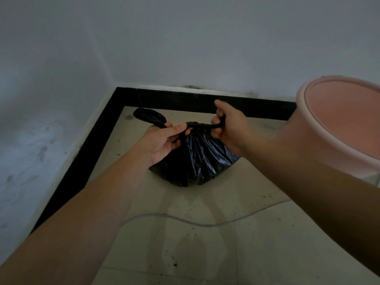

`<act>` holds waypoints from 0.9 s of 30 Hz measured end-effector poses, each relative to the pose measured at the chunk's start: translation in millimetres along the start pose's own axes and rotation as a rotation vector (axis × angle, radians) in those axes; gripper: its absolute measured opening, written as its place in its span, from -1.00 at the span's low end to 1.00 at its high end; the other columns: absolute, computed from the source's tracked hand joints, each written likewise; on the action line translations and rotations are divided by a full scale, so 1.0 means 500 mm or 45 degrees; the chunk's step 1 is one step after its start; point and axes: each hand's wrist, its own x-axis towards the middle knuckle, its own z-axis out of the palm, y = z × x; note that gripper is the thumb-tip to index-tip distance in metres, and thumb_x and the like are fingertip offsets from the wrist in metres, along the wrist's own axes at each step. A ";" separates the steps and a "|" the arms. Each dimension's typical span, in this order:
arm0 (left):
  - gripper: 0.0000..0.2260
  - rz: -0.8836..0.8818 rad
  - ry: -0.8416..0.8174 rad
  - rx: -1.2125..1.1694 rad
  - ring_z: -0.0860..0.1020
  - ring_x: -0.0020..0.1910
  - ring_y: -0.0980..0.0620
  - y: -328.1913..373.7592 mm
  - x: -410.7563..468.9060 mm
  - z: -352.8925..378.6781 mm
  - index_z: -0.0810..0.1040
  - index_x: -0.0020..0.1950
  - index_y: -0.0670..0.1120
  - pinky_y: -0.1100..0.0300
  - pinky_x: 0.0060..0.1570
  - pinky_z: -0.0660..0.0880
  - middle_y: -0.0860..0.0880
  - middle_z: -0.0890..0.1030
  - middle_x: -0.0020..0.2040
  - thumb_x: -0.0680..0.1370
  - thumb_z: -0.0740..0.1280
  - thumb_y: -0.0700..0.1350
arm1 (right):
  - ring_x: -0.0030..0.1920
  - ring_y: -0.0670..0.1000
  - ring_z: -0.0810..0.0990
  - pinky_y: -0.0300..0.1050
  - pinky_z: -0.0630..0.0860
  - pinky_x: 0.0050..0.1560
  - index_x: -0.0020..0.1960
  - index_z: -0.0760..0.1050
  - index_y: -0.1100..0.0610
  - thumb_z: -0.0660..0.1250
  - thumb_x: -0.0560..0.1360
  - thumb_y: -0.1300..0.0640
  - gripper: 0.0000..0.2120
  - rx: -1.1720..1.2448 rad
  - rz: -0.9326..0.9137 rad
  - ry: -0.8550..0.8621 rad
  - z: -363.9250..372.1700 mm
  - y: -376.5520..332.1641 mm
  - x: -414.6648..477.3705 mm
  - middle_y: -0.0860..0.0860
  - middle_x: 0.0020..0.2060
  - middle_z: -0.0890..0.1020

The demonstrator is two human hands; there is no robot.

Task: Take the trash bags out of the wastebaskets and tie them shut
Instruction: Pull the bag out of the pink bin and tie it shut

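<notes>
Down in the corner of the room, a black trash bag [197, 161] sits on the tiled floor [185, 254], out of the wastebasket, its lower part bulging into a rounded lump. Its film is thin and glossy, pleated into long folds that run up to a gathered neck. What fills it is hidden by the opaque plastic.

At the neck the plastic is twisted into two rope-like ends. The left grip [164, 140] pinches one end between thumb and fingers; beyond it that end flares into a crumpled, loosely puffed tail [150, 116] pointing toward the wall corner. The right grip [228, 126] is clenched on the other end, the strand looped round its fingers. Both ends are drawn apart over the neck, where they seem to cross in a knot, though the dark plastic makes that hard to read.

Just to the right stands a pink wastebasket [339, 124], round, smooth plastic with a thick rolled rim; the part of its inside in view shows only pink wall. It is near the bag but apart from it.

A black baseboard [185, 99] lines the pale, blotchy walls [185, 38]. A thin light cable [185, 221] snakes over the speckled, glossy beige tiles.
</notes>
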 end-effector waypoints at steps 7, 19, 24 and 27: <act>-0.59 0.074 0.016 0.118 0.71 -0.09 -0.03 0.001 -0.001 0.006 0.41 -0.50 0.03 0.22 -0.18 0.60 -0.10 0.62 -0.23 0.31 0.53 -0.35 | -0.48 -0.05 0.53 -0.22 0.49 -0.47 -0.10 0.50 0.18 0.31 0.60 -0.02 -0.73 -0.745 0.222 -0.111 -0.040 0.029 -0.004 0.01 -0.47 0.57; -0.54 0.178 -0.123 0.596 0.64 -0.10 -0.07 0.024 -0.020 0.034 0.42 -0.44 0.05 0.12 -0.08 0.60 -0.06 0.63 -0.23 0.42 0.42 -0.47 | 0.28 -0.21 0.39 -0.16 0.33 0.22 0.40 0.38 -0.26 0.41 0.51 0.17 -0.44 -1.302 -0.135 -0.440 -0.033 -0.005 0.007 -0.23 0.27 0.49; -0.54 0.173 -0.096 0.633 0.63 -0.11 -0.08 0.029 -0.033 0.026 0.49 -0.49 0.04 0.08 -0.07 0.64 -0.05 0.63 -0.24 0.39 0.45 -0.48 | -0.05 -0.31 0.56 -0.38 0.43 -0.09 0.28 0.48 -0.12 0.35 0.58 0.12 -0.70 -1.497 -0.186 -0.480 -0.026 0.018 0.004 -0.15 0.05 0.62; -0.57 0.149 -0.014 0.611 0.64 -0.08 -0.11 0.027 -0.039 0.014 0.34 -0.32 -0.04 0.02 -0.02 0.65 -0.12 0.62 -0.19 0.38 0.46 -0.49 | 0.06 -0.05 0.60 -0.14 0.53 0.13 0.28 0.48 0.02 0.32 0.60 0.17 -0.73 -1.485 -0.157 -0.461 -0.022 0.028 0.002 0.01 0.11 0.63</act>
